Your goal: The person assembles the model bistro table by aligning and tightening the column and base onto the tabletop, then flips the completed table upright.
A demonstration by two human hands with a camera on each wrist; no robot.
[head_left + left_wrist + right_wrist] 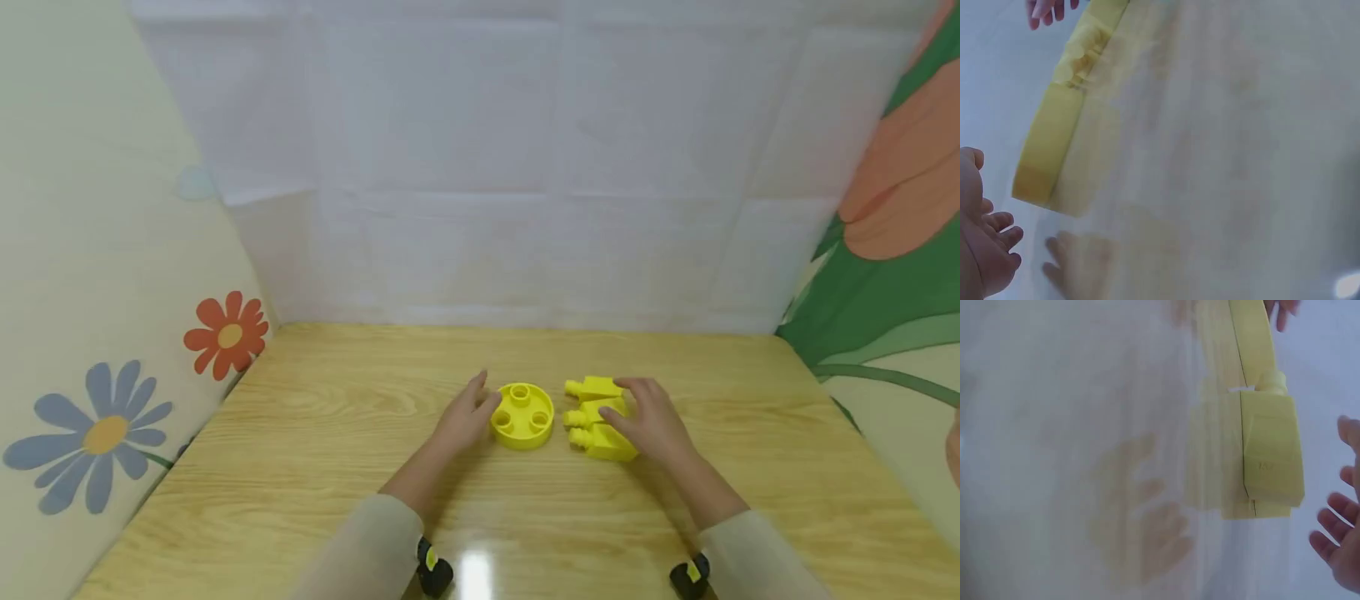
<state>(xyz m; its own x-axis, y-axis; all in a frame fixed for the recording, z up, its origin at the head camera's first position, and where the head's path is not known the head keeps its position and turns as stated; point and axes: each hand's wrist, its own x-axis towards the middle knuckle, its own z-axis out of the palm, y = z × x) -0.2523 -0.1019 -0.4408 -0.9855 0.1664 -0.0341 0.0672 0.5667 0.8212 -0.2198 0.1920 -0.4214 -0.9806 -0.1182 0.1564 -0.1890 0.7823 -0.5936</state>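
A round yellow plastic base (522, 419) with a raised rim and three socket-like posts lies on the table. My left hand (467, 418) is at its left side, fingers loosely spread and thumb near the rim. Right of the base, three yellow bottle-shaped blocks (609, 444) lie side by side, their ridged necks pointing left. My right hand (654, 421) hovers at their right ends, fingers apart, partly covering the middle block. In the right wrist view, a gap shows between the right fingers (1332, 525) and the nearest block (1270, 447). Neither hand holds anything.
The wood-grain table (330, 400) has a glossy, reflective top. A white creased cloth (525, 167) hangs behind it, and flower-patterned cloths (90, 250) stand at both sides. Black wrist devices (435, 575) are near both sleeves.
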